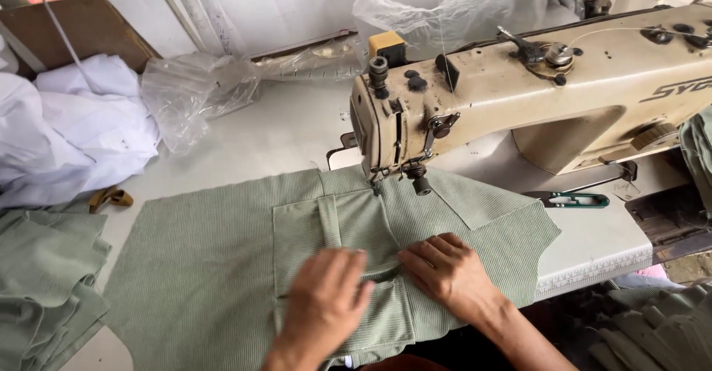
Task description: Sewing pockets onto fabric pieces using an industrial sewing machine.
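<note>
A light green ribbed fabric panel with a sewn-on pocket lies flat on the white sewing table. My left hand presses flat on the pocket's lower part, fingers together. My right hand rests beside it on the fabric, fingers pointing left toward the pocket edge. Both hands hold the cloth down just in front of the presser foot of the cream industrial sewing machine. The fabric's far edge runs under the needle area.
White cloth is heaped at the left, with a stack of green pieces below it. Clear plastic bags lie at the back. Green-handled thread snips sit right of the needle. More green fabric hangs at lower right.
</note>
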